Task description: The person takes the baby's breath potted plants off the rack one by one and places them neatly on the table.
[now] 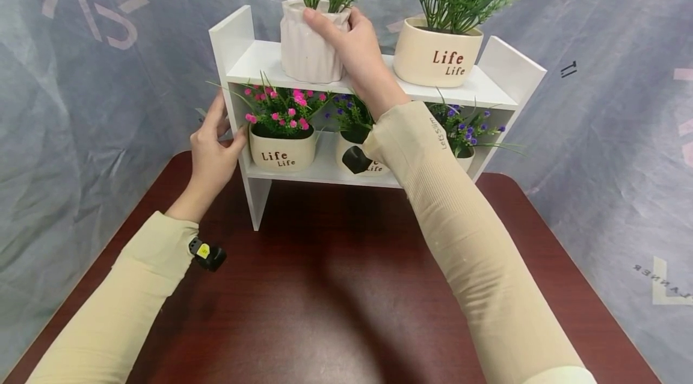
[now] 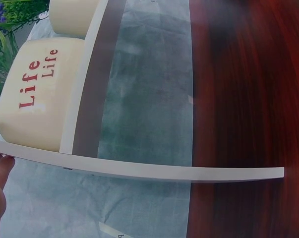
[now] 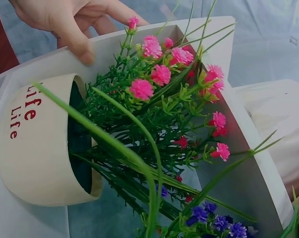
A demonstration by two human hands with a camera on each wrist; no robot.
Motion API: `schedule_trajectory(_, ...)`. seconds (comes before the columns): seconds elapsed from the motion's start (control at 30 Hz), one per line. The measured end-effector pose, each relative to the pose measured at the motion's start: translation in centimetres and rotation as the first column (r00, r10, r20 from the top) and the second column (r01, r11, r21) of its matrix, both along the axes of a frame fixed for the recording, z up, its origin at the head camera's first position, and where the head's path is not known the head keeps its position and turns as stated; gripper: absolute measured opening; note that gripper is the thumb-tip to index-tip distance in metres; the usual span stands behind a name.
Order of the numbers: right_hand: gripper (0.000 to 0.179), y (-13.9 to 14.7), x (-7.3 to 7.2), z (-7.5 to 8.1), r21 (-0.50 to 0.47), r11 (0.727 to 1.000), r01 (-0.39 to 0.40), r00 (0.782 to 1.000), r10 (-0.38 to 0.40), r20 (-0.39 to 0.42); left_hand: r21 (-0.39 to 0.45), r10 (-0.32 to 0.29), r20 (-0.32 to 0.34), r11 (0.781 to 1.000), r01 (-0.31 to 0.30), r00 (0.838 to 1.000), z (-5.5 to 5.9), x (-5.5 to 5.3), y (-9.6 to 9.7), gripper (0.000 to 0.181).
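My left hand (image 1: 212,149) grips the left side panel of a white two-tier shelf (image 1: 260,62), its thumb over the front edge and its fingers along the outer face. In the right wrist view the thumb of that left hand (image 3: 65,25) hooks over the panel's edge. On the upper tier, at the left, my right hand (image 1: 365,59) holds a white pleated pot (image 1: 303,50) of green plants by its rim, thumb in front. Below it, nearest my left hand, sits a cream "Life" pot (image 1: 284,152) with pink flowers (image 3: 160,74).
A larger cream pot (image 1: 419,56) with yellow flowers stands at the upper right. Two more cream pots with purple flowers (image 1: 471,129) share the lower tier, partly behind my right forearm. The shelf stands on a dark red table (image 1: 303,300), with grey cloth (image 1: 108,101) around.
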State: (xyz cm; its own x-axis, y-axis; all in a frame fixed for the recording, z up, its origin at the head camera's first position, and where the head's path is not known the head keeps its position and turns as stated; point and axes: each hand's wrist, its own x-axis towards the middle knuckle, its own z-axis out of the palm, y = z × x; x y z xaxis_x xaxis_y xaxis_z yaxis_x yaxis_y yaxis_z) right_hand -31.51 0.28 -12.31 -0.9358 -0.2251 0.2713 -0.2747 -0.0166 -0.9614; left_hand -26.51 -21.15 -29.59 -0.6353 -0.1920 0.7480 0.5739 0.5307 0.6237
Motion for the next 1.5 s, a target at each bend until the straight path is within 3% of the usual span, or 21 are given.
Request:
schedule_trajectory(0.27,0.065,0.4,0.3,-0.4,0.04,0.998,0.039,0.998,-0.037,-0.052,-0.004,-0.002,0.013,1.0,0.002,1.0,0.0,0.1,0.1,0.067)
schedule_trajectory(0.5,0.047,0.4,0.8,-0.6,0.054,0.991,0.125,0.98,-0.115,-0.161,0.002,-0.004,0.009,1.0,0.004,1.0,0.0,0.1,0.0,0.067)
schedule_trajectory(0.67,0.05,0.4,1.3,-1.0,0.017,0.989,0.15,0.953,-0.14,-0.267,0.006,-0.002,0.018,1.0,0.002,1.0,0.0,0.1,0.0,0.067)
schedule_trajectory(0.9,0.076,0.7,2.4,-0.8,-0.031,0.981,0.189,0.935,-0.19,-0.3,0.006,-0.013,0.023,1.0,0.013,1.0,0.0,0.1,0.0,0.067)
schedule_trajectory(1.07,0.089,1.0,3.1,-0.9,-0.08,0.984,0.162,0.925,-0.18,-0.335,0.004,-0.011,0.019,1.0,0.011,1.0,0.0,0.1,0.0,0.067)
schedule_trajectory(1.3,0.087,1.2,3.8,-1.5,-0.116,0.984,0.138,0.882,-0.175,-0.437,0.014,-0.011,0.023,1.0,0.01,1.0,0.0,0.0,0.0,0.067)
schedule_trajectory(1.5,0.075,1.7,4.0,-2.4,-0.097,0.982,0.163,0.824,-0.19,-0.534,0.017,-0.003,0.023,1.0,0.003,1.0,0.0,0.2,0.0,0.068)
